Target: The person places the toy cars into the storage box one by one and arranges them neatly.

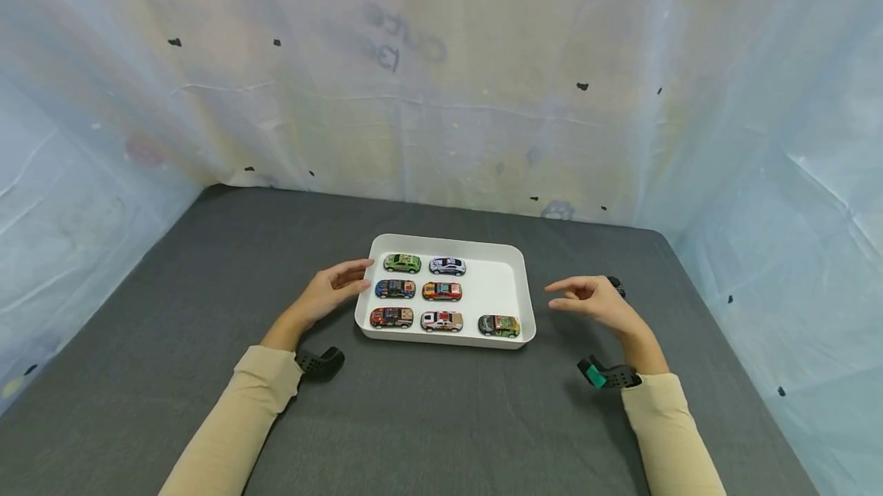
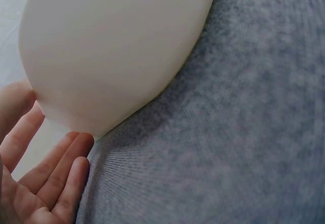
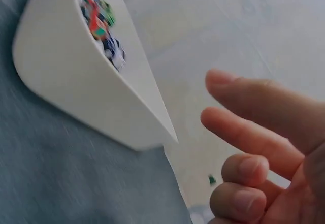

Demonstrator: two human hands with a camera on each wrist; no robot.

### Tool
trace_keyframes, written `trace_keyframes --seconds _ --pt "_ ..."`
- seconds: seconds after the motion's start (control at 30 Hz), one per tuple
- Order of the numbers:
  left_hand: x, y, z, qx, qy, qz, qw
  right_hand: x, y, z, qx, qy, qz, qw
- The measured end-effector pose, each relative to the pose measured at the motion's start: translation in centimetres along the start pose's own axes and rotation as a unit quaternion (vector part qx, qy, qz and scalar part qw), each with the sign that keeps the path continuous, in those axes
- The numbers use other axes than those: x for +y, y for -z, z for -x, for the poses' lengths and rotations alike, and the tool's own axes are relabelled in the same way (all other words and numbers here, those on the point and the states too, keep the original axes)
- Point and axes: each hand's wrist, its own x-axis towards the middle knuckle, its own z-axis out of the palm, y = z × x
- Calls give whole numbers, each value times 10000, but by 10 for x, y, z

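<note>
A white rectangular tray (image 1: 493, 285) lies on the cloth. Inside are several toy cars in three columns: a green car (image 1: 402, 263), a blue car (image 1: 395, 289) and a red-and-black car (image 1: 391, 317) on the left; a white-and-blue car (image 1: 448, 266), a red-and-yellow car (image 1: 442, 291) and a white-and-red car (image 1: 441, 321) in the middle; a dark green-and-yellow car (image 1: 499, 326) in the near right corner. My left hand (image 1: 333, 288) touches the tray's left end with extended fingertips. To the tray's right, my right hand (image 1: 592, 300) hovers apart from it, fingers loosely bent and holding nothing.
Dark grey cloth (image 1: 428, 412) covers the table. Pale translucent sheeting (image 1: 476, 97) with small dark marks hangs behind the table and on both sides. Black bands (image 1: 320, 364) sit at my wrists.
</note>
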Motion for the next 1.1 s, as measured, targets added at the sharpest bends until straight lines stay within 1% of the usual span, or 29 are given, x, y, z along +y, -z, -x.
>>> trace_keyframes --seconds 0.17,0.27,0.43,0.53,0.7,0.8,0.97,1.1 --pt "0 0 0 19 -20 -23 10000 9 14 4 324 32 -30 9995" --pt "1 0 1 3 5 -14 10000 17 21 7 406 26 46 9992" --pt "0 1 1 -5 21 -14 10000 34 32 14 630 -155 104 9978" --pt "0 1 1 -6 30 -18 10000 44 40 18 760 -265 45 9967" --pt "0 0 -1 12 23 -20 10000 51 48 25 915 -336 -16 9952" --pt "-1 1 -2 15 0 -39 10000 54 50 28 976 -383 93 9944" --pt "-1 1 -2 16 2 -62 10000 68 56 31 1007 -587 390 9924" --pt "-2 1 -2 17 31 -96 9999 77 60 34 957 -699 422 9921"
